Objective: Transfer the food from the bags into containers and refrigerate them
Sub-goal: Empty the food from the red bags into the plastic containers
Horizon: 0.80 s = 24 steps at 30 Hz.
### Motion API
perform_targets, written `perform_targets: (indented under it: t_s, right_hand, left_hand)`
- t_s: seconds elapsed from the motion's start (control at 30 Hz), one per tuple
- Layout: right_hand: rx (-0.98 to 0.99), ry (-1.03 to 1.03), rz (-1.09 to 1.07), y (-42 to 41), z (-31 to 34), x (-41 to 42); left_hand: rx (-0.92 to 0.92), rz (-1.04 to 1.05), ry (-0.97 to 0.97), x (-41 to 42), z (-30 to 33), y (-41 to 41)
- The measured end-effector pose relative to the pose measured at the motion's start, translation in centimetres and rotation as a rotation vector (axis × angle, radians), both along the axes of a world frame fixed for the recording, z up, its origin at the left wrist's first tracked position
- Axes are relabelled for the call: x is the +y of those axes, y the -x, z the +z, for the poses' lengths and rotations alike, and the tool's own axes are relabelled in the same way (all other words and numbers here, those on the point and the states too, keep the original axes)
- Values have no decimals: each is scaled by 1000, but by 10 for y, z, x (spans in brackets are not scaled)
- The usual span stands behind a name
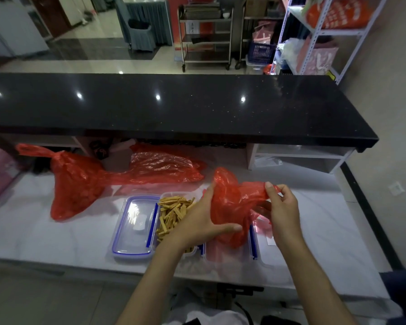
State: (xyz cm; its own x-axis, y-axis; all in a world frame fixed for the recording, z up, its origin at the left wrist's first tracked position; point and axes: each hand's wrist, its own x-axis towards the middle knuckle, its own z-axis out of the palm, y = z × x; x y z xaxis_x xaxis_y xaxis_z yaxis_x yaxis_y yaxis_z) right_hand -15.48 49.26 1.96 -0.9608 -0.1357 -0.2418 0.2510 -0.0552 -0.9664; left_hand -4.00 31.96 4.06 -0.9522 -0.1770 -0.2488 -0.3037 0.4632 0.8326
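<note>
Both hands hold a crumpled red plastic bag [232, 202] above the white counter. My left hand [197, 221] grips its lower left side, and my right hand [283, 207] pinches its upper right edge. Under my left hand stands a clear container [174, 212] filled with yellow-brown food strips. Its lid [134, 227], clear with a blue rim, lies just to its left. Below the bag sits a second clear container [230, 253] with blue clips; what it holds is hidden. A tied, full red bag [75, 181] lies at the left, and a flatter red bag [164, 165] lies behind the containers.
A raised black stone ledge [174, 106] runs along the back of the white counter [45, 233]. Open shelves sit beneath the ledge at the right. Metal trolleys [205, 34] and a white rack [324, 36] with bags stand beyond.
</note>
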Motion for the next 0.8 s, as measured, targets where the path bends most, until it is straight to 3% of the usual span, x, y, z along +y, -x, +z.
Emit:
perform_targets:
  t_s: [0.17,0.27,0.4,0.5,0.63,0.8]
  right_hand:
    - [108,-45,186,-8,8,0]
    - [252,-132,437,-13,14,5]
    - [441,-424,654,-15,12,-1]
    - [522,-459,591,-16,12,-14]
    - [507,-344,446,-8,14,-17]
    - [431,-237,321,-2,16,-16]
  left_hand:
    - [161,197,89,0,-15,12]
    - [240,213,-8,-1,-10,17]
    - [283,288,-211,11,15,17]
    - [266,257,-229,17,30,17]
    - [329,133,-128,13,27,15]
    - [453,324,-155,13,-4,-6]
